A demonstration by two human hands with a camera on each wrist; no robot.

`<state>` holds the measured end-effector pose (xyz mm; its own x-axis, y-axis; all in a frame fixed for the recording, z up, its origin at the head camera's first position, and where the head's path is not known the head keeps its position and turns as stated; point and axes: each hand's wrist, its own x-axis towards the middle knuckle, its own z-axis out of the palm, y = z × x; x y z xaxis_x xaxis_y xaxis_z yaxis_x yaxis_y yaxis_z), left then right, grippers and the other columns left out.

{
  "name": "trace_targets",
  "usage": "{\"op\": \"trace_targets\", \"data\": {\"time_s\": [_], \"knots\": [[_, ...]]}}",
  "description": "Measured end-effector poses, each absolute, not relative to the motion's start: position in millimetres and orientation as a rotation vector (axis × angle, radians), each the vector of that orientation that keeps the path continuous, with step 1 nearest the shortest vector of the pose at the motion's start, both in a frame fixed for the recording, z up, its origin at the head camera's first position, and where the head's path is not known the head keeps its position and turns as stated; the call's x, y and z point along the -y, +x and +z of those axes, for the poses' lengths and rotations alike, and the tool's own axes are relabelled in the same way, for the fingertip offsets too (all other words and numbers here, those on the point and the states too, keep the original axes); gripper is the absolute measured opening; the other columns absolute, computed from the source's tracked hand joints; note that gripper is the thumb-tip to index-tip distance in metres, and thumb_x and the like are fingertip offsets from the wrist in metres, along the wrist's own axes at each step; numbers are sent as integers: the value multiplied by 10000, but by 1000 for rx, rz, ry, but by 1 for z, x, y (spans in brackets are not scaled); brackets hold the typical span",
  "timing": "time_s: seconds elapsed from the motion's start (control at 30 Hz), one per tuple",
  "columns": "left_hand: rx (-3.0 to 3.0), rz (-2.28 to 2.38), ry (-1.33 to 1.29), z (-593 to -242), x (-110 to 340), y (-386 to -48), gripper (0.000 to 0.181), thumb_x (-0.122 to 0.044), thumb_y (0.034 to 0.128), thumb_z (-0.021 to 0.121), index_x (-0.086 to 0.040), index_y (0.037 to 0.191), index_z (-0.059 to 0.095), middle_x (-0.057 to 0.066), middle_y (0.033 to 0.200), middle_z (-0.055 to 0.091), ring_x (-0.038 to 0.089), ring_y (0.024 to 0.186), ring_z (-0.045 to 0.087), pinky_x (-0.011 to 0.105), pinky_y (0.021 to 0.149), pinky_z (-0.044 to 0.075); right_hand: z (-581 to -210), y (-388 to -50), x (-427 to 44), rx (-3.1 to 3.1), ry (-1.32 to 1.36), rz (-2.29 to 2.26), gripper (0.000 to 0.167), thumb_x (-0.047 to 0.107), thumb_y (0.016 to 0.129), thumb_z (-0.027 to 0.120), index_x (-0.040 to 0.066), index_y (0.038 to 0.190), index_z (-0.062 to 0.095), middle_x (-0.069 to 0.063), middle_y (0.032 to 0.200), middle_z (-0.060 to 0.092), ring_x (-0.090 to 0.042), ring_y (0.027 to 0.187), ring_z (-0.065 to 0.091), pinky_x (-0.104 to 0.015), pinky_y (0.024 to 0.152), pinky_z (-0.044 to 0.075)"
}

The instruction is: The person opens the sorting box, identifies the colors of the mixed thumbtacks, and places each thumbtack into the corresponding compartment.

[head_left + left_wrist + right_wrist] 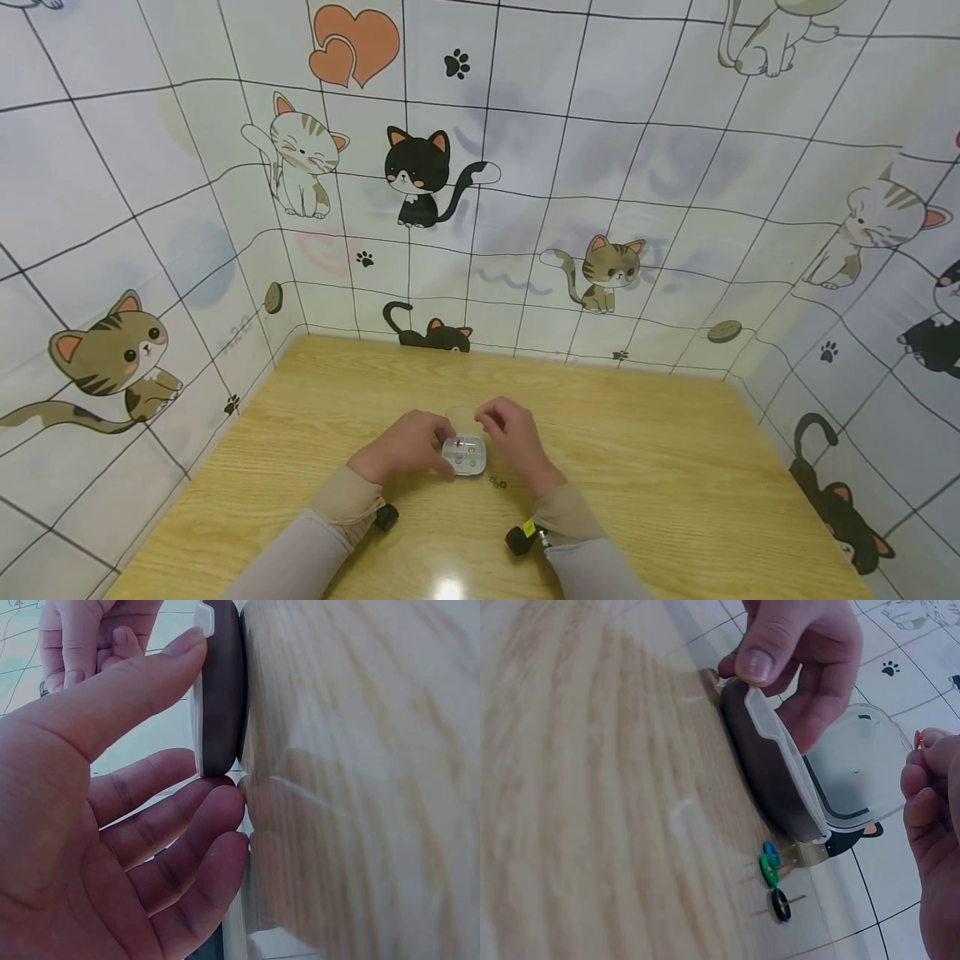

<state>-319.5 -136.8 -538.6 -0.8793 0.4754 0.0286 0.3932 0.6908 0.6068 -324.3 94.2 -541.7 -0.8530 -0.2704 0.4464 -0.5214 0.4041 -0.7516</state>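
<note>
A small dark-sided box with a white divided tray and a raised clear lid rests on the table. Small red and other pieces sit in its compartments. My left hand grips the box by its left side, the thumb on the near edge and curled fingers at the far edge. Above and right of the box, my right hand pinches a red thumbtack between thumb and fingers. On the wood just right of the box lie a blue thumbtack, a green thumbtack and a black thumbtack.
The light wooden table spreads out around both hands. White cloth printed with cats and grid lines stands behind it and along both sides. A black wrist camera is strapped at the right wrist, another at the left.
</note>
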Motion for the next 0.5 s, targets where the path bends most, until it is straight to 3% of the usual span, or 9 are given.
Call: {"op": "trace_targets", "data": {"time_s": [0.2,0.5], "knots": [[-2773,948,739,-538,137,-320,463,-345,709,980,-157,1084,785,-86,965,732,114,880,614,331,850,517,-542,-320,-90,2455,749,1330,77,76,1017,700,132,982,738,21,930,713,-50,806,577,-227,739,522],[-2755,966,759,-535,137,-318,442,-324,713,983,-153,1074,792,-73,961,742,131,878,620,335,834,509,-541,-317,-86,2568,840,1062,63,101,1013,711,135,972,743,23,926,726,-49,790,560,-230,716,500]]}}
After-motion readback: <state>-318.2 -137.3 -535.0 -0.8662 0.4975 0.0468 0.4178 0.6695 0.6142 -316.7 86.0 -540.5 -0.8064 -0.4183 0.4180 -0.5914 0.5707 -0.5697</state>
